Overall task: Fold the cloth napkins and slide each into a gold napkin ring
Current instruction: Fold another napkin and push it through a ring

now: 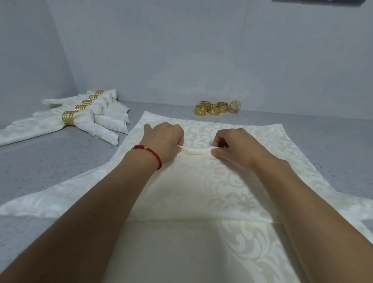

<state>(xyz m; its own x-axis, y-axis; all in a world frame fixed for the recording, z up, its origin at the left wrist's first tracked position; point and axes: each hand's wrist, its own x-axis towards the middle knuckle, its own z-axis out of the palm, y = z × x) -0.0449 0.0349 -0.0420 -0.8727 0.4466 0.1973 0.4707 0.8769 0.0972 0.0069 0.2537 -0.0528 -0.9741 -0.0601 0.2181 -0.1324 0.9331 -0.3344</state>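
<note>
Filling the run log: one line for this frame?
step: pleating | left hand: pinches fold | right hand: pinches fold | napkin: flat on table | loose rings: far right | ringed napkins: far left

- Left hand [164,139] and right hand [232,147] are pinching a raised fold in the cream napkin [201,181] at frame centre.
- Gold rings [214,108] are sitting upper right on the surface [60,161].

A grey speckled counter [50,161] runs back to plain pale blue-grey walls. The left wall [26,60] and the back wall [161,50] meet in a corner at the counter's far left. Light falls soft and even. A dark strip [323,2] crosses the back wall's top right edge.
</note>
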